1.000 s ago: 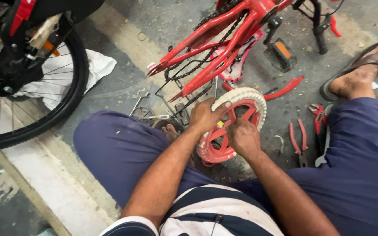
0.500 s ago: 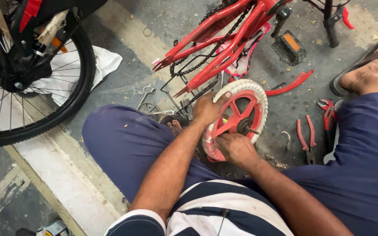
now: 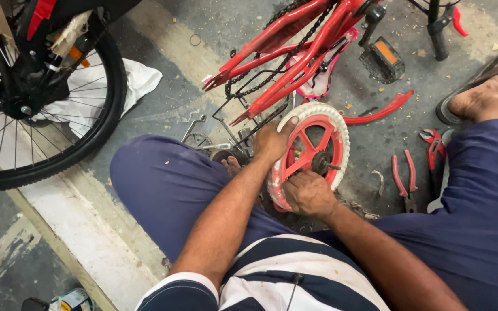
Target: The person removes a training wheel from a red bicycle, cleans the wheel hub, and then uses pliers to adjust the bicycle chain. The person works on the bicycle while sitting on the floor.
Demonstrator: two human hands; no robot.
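The small red wheel [image 3: 309, 155] with a white tyre stands on the floor between the person's knees, just near the red bicycle frame [image 3: 295, 52]. The left hand [image 3: 272, 141] closes around the tyre's far-left edge, probably to keep it steady. The right hand [image 3: 308, 193] grips the near rim below the hub. Red pliers [image 3: 404, 178] lie to the right.

Small wheel [image 3: 309, 155] red with white tyre, bike frame [image 3: 295, 52] red, pliers [image 3: 403, 181] red-handled, my trousers [image 3: 168, 184] navy, shirt [image 3: 283, 276] navy-and-white striped
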